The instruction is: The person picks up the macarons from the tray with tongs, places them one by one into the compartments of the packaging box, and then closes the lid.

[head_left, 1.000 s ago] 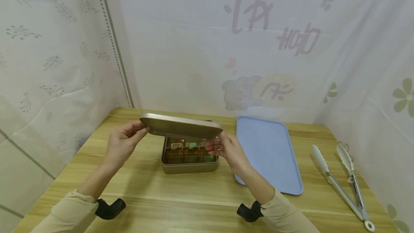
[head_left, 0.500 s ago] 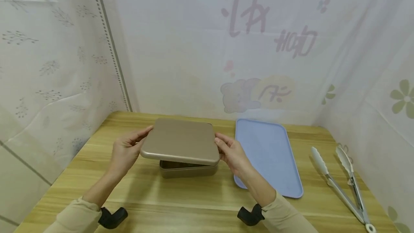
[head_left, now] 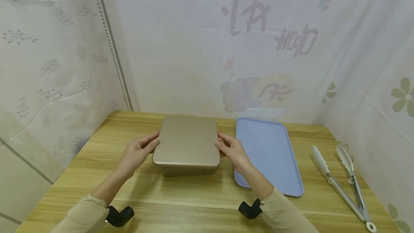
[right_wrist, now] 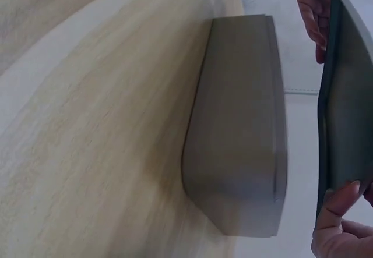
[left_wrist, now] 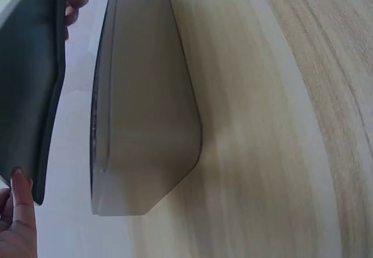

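Between both hands is a brownish-gold metal lid (head_left: 189,141), held level over a matching tin box (head_left: 189,171) on the wooden table. My left hand (head_left: 137,154) pinches the lid's left edge, and my right hand (head_left: 234,152) pinches the right edge. In the left wrist view a gap separates the lid (left_wrist: 29,89) from the box (left_wrist: 151,95). The same gap shows in the right wrist view between the lid (right_wrist: 352,106) and the box (right_wrist: 236,124). From above, the lid hides the inside of the box.
A light blue tray (head_left: 268,157) lies just right of the box, partly under my right forearm. Farther right rests a pair of tongs (head_left: 347,190), its arms spread. Printed cloth (head_left: 194,46) hangs behind the table and along both sides.
The lid was tilted with the box's compartments and green-marked contents visible. It has come down level over the box and shifted right, with both hands still gripping it.
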### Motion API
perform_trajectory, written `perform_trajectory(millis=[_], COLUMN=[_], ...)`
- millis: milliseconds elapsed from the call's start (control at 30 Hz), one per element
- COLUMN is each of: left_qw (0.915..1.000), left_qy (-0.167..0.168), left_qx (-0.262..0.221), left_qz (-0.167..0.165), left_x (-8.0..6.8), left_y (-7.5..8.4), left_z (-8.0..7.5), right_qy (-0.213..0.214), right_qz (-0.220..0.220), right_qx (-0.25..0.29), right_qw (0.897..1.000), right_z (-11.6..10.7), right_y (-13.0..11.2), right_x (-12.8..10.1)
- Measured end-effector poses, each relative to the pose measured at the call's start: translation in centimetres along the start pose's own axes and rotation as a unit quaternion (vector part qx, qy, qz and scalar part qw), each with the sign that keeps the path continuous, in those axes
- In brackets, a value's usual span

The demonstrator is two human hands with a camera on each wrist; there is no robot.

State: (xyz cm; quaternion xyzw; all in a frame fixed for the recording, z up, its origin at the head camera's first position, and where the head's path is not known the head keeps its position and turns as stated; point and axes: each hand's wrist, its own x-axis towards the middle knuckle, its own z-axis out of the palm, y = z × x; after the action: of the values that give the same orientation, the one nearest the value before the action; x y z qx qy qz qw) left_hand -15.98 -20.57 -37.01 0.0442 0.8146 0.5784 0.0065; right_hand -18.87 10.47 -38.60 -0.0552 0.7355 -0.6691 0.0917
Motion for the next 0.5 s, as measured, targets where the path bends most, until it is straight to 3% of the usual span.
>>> perform_trajectory(millis=[233,500], left_qw=[0.9998,0.9996], left_qy=[-0.008,-0.008], left_qx=[0.009,0.001], left_qz=[-0.018,-0.029], left_x=[0.6,0.6], left_y=[-1.0,-1.8], left_z=[0.8,1.1], right_qy=[0.02,0.02], right_qz=[-0.033,-0.063], right_qx=[-0.105,-0.162], right_qw=[0.994,0.985], right_z=[0.4,0.9], right_y=[0.8,1.3], right_x=[1.3,2.3])
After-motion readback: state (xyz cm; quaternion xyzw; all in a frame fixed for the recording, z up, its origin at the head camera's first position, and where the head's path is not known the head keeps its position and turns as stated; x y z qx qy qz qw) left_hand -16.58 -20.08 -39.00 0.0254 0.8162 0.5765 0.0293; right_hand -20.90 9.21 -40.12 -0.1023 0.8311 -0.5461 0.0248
